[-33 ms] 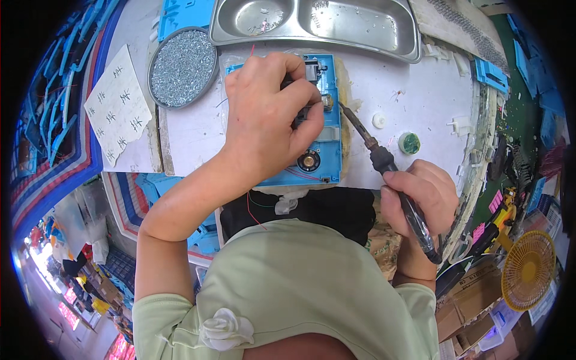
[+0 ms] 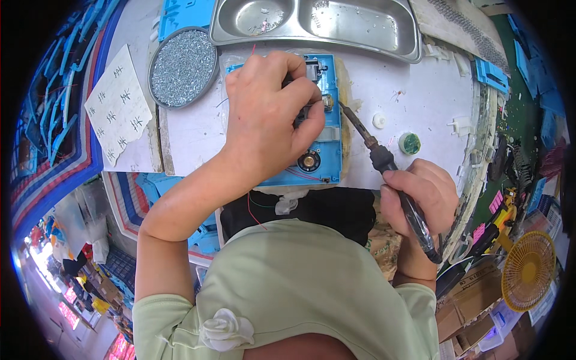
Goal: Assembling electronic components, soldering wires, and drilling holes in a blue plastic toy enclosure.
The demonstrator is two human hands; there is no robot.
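A blue plastic casing lies on the table with electronic parts, thin wires and a small round speaker inside it. My left hand bends over its left and middle part, thumb and fingertips pinched together. What the pinch holds is mostly hidden beneath the fingers. In my right hand is a soldering iron, gripped by its black handle. Its tip points up and left to the casing's right edge, close to a small metal part near my left fingertips.
A round dish of small screws stands left of the casing, beside a torn marked paper. Behind is a metal compartment tray. Right of the iron sit a small green-filled pot and a white cap. A yellow fan is at far right.
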